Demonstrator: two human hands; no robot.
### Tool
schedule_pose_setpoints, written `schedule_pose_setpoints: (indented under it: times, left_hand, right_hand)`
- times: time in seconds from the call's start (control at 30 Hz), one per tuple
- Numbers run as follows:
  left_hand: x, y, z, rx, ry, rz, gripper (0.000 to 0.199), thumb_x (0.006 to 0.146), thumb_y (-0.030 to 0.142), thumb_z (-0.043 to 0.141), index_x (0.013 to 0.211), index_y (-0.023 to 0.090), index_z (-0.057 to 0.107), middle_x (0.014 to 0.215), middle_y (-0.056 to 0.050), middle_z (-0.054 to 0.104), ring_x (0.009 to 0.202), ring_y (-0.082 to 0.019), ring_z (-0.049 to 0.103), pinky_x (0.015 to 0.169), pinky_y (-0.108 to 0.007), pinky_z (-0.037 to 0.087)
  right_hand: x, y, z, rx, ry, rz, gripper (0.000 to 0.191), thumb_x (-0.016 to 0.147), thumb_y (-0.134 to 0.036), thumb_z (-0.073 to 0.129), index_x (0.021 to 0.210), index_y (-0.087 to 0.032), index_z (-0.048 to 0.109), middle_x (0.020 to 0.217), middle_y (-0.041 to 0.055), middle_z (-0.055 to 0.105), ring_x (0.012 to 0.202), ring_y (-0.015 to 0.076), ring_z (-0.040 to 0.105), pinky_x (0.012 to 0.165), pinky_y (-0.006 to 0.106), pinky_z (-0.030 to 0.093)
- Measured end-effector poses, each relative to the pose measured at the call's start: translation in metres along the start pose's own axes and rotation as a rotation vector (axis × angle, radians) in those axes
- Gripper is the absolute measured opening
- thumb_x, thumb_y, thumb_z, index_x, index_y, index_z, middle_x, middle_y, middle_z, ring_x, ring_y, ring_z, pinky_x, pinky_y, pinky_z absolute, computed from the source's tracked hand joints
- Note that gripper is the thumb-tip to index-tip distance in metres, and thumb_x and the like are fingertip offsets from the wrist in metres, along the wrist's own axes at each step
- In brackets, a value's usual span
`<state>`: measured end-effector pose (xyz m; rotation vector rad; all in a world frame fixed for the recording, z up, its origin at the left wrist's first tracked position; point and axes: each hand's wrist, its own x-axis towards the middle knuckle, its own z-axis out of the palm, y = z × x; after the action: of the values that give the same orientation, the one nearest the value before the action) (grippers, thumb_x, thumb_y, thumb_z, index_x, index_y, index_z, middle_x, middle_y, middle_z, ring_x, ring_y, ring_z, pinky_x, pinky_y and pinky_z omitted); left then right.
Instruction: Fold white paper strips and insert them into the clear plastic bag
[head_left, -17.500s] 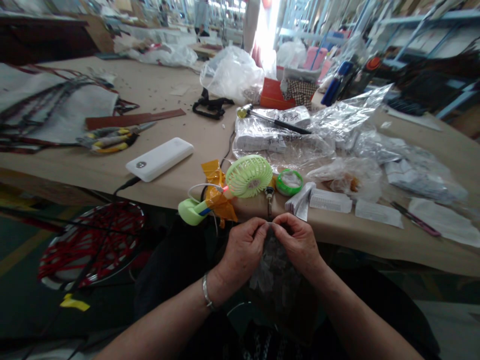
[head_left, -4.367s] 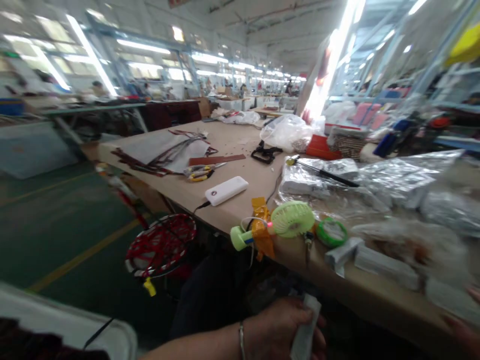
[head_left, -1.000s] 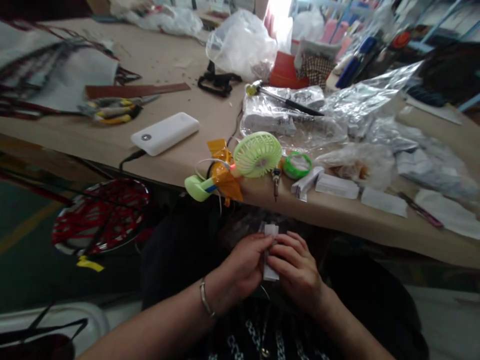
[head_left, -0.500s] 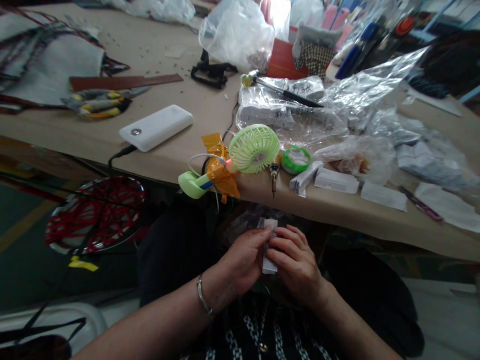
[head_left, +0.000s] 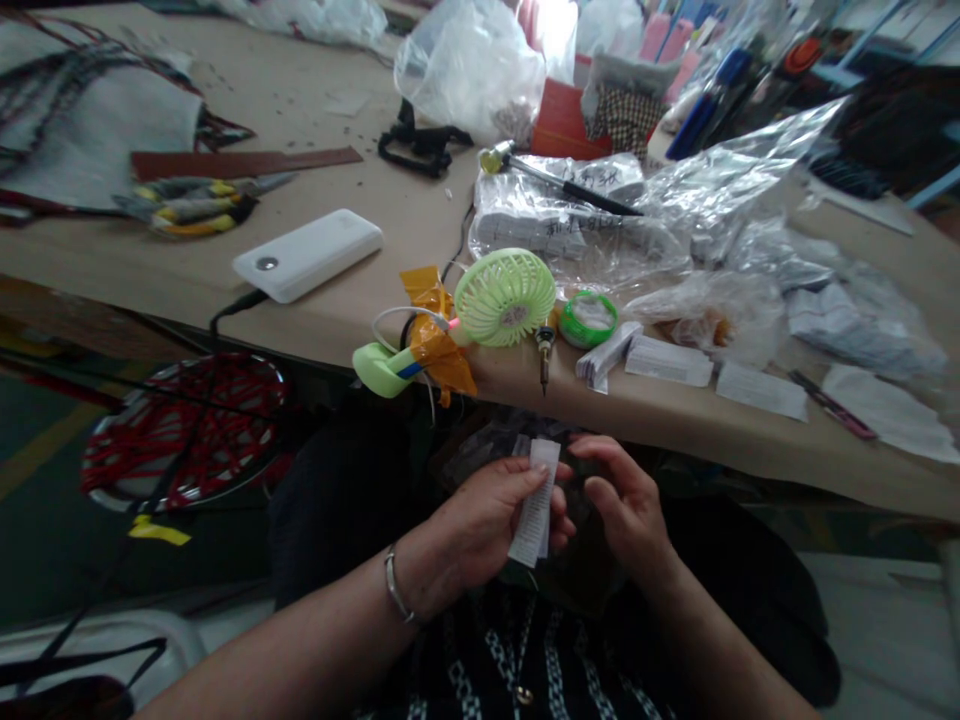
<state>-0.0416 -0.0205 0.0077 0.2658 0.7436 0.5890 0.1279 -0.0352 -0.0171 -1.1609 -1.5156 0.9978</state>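
Long table, tan paper-covered top point(head_left: 315, 130), its near edge running across the frame just beyond the person's lap. Factory hall behind, shelving at the upper right. Green floor point(head_left: 45, 500) with a yellow line at lower left. Under the near edge, a round frame wound with red cord point(head_left: 184, 430).

On the table, far side: a transparent plastic bag point(head_left: 469, 60) and a red box point(head_left: 570, 125) with checked cloth point(head_left: 622, 125) beside it. Nearer, transparent bags holding white packets point(head_left: 547, 215), with a black-handled tool point(head_left: 562, 175) lying across them. Along the near edge, left to right: white power bank point(head_left: 306, 255), small green fan point(head_left: 504, 297) wrapped at its base in orange tape point(head_left: 431, 335), green ring point(head_left: 589, 320), a row of white paper cards point(head_left: 667, 360).

White paper slip point(head_left: 535, 503) in the left hand point(head_left: 487, 525), below the near edge of the table and over the lap. Long axis close to upright, top end pointing away from the person and leaning slightly right. Left fingers pinch its lower half; metal bracelet point(head_left: 391, 585) on that wrist. Right hand point(head_left: 622, 495) apart from the left, fingers curled, just beside the slip and not touching it.
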Motion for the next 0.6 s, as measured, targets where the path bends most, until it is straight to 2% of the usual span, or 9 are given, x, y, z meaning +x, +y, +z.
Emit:
schedule_pose_setpoints:
  times: [0.1,0.2,0.27,0.4,0.6]
  left_hand:
    - [-0.002,0.000,0.000,0.057,-0.080,-0.046,0.022,0.084,0.030,0.051,0.096,0.013,0.058,0.064,-0.002,0.058,0.057,-0.015,0.061,0.056,-0.028,0.048]
    - [-0.002,-0.003,-0.001,0.101,-0.156,-0.055,0.020,0.083,0.032,0.052,0.088,0.014,0.058,0.065,-0.001,0.056,0.056,-0.014,0.060,0.053,-0.025,0.047]
    - [-0.002,-0.006,-0.001,0.125,-0.185,-0.072,0.020,0.082,0.033,0.053,0.083,0.014,0.057,0.065,-0.001,0.056,0.055,-0.013,0.059,0.051,-0.023,0.046]
    - [-0.002,-0.008,0.000,0.169,-0.184,-0.120,0.020,0.081,0.034,0.055,0.082,0.014,0.056,0.062,-0.002,0.057,0.053,-0.013,0.059,0.049,-0.022,0.045]
    - [-0.002,-0.009,0.005,0.173,-0.178,-0.144,0.021,0.080,0.034,0.056,0.085,0.014,0.055,0.062,-0.002,0.058,0.052,-0.014,0.060,0.050,-0.023,0.045]
  right_hand:
    - [0.010,0.007,-0.007,0.389,-0.196,0.337,0.041,0.080,-0.051,0.055,0.106,-0.020,0.059,0.097,0.0065,0.063,0.092,0.0211,0.059,0.085,0.036,0.045]
    - [0.017,0.011,-0.006,0.595,-0.397,0.500,0.047,0.069,-0.039,0.071,0.110,-0.020,0.060,0.103,0.0060,0.064,0.094,0.0192,0.060,0.087,0.033,0.045]
    - [0.020,0.011,-0.003,0.669,-0.482,0.531,0.048,0.066,-0.034,0.074,0.110,-0.019,0.060,0.106,0.0069,0.064,0.096,0.0191,0.060,0.088,0.033,0.044]
    - [0.024,0.011,0.002,0.777,-0.577,0.485,0.046,0.058,-0.036,0.078,0.099,-0.017,0.065,0.116,0.0091,0.059,0.104,0.0232,0.057,0.092,0.037,0.043]
    - [0.024,0.012,0.004,0.761,-0.589,0.462,0.034,0.061,-0.041,0.075,0.081,-0.015,0.064,0.117,0.0128,0.058,0.103,0.0251,0.059,0.080,0.037,0.051]
